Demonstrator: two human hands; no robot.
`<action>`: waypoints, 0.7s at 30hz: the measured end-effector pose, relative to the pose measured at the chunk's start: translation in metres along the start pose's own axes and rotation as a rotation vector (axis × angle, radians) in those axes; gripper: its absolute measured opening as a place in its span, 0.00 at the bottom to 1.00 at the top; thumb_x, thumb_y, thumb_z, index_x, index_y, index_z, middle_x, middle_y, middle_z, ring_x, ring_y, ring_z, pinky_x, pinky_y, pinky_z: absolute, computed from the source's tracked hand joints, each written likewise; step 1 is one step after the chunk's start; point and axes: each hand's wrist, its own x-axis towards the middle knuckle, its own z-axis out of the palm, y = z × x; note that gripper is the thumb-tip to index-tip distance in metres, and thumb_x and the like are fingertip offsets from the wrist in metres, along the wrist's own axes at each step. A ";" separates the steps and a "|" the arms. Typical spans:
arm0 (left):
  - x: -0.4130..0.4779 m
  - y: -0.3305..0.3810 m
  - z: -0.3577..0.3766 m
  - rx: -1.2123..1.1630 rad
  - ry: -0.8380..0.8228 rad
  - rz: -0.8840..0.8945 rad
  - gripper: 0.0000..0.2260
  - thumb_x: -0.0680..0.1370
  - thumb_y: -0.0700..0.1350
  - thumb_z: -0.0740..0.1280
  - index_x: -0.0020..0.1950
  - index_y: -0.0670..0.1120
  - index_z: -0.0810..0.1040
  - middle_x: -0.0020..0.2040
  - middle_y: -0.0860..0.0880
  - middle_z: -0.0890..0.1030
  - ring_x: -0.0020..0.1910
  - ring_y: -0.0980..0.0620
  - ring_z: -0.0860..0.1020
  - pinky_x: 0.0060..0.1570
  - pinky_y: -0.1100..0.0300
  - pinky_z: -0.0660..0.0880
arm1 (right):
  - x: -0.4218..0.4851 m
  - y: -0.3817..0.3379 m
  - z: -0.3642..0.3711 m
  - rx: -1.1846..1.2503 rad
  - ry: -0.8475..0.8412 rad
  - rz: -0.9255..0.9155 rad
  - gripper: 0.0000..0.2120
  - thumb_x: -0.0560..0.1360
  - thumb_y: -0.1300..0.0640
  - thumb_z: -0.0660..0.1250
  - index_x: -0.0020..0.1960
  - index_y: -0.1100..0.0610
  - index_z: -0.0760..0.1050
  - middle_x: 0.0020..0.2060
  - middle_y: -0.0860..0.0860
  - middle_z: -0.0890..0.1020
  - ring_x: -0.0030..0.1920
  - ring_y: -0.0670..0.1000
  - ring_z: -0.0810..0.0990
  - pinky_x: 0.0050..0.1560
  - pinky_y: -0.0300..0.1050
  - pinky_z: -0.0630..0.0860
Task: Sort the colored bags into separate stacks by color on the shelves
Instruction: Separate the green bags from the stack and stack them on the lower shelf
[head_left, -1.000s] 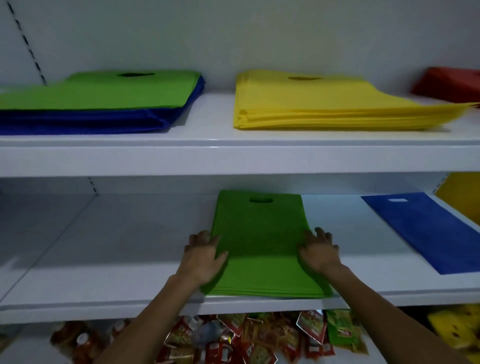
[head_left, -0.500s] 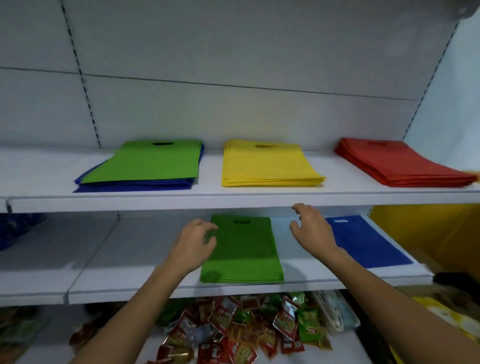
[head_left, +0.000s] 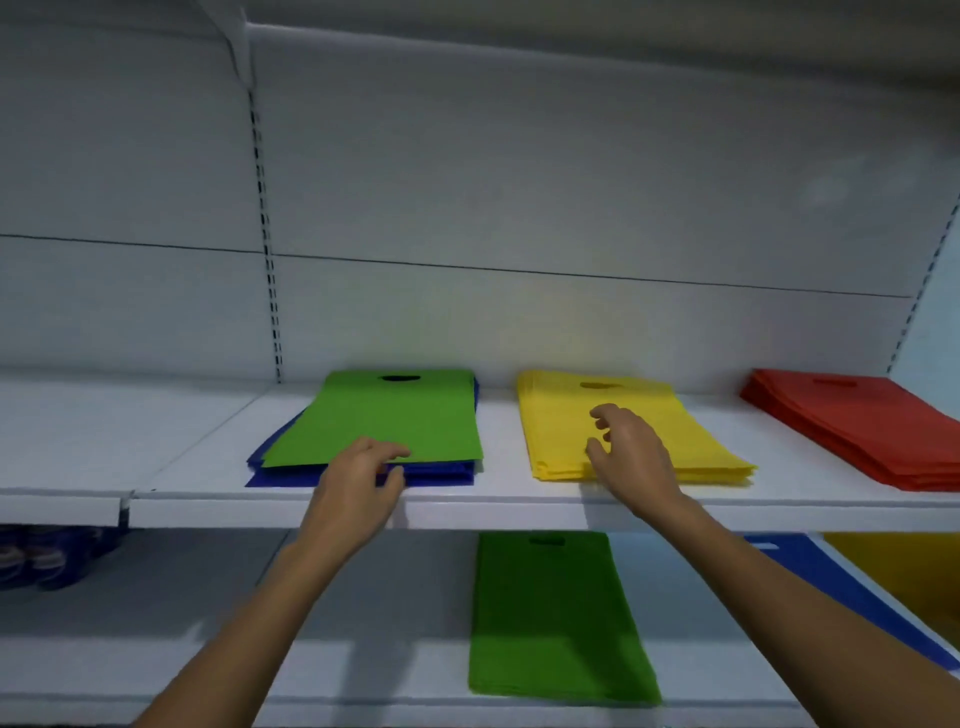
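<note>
- Upper shelf (head_left: 519, 512), left end: one green bag (head_left: 384, 415) is lying flat on top of the blue stack (head_left: 441, 474). It's the wrong colour for that pile, so I'm reading it as the thing being sorted now.
- Left hand (head_left: 358, 483) is pinching that green bag's near edge, with fingers (head_left: 389, 451) curling over the top and the thumb tucking in below. I can't tell whether it's also catching a blue layer. It's probably gripping at the front edge because that's the only free lip to peel one sheet off.
- Lower shelf (head_left: 363, 597), centre: the green stack (head_left: 556, 613) is sitting squared up, handle cut-out facing the back. It's looking like the destination for the stray green.
- Yellow stack (head_left: 561, 415) is sitting mid upper shelf, single colour and well apart from its neighbours, so it's needing nothing.
- Right hand (head_left: 628, 452) is hovering over the yellow stack with fingers loosely spread and holding nothing. Contact with the stack isn't clear. It's likely staying free to take the bag's other side or steady the pile.
- Single blue bag (head_left: 831, 597) is lying on the lower shelf to the right, partly hidden by the right forearm. It's apparently starting a blue pile there.
- Red stack (head_left: 857, 426) is sitting at the far right of the upper shelf, uniform and running out of frame.
</note>
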 end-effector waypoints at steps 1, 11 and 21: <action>0.012 -0.014 -0.006 0.004 0.038 -0.020 0.11 0.74 0.37 0.66 0.55 0.45 0.81 0.49 0.44 0.79 0.47 0.46 0.76 0.49 0.57 0.70 | 0.012 -0.010 0.012 0.008 -0.004 -0.005 0.18 0.75 0.61 0.62 0.64 0.60 0.70 0.58 0.56 0.77 0.57 0.55 0.76 0.52 0.47 0.72; 0.089 -0.125 -0.037 0.312 -0.164 -0.367 0.19 0.75 0.55 0.65 0.58 0.43 0.73 0.54 0.41 0.77 0.54 0.43 0.74 0.51 0.56 0.70 | 0.109 -0.094 0.139 0.034 -0.218 0.081 0.13 0.75 0.58 0.63 0.56 0.65 0.74 0.53 0.62 0.79 0.55 0.60 0.77 0.51 0.47 0.70; 0.113 -0.133 -0.033 0.279 -0.074 -0.215 0.15 0.75 0.44 0.67 0.62 0.45 0.75 0.57 0.44 0.76 0.57 0.48 0.73 0.53 0.63 0.66 | 0.131 -0.115 0.157 -0.046 -0.194 0.184 0.13 0.71 0.59 0.71 0.52 0.65 0.75 0.50 0.61 0.80 0.52 0.60 0.79 0.46 0.46 0.73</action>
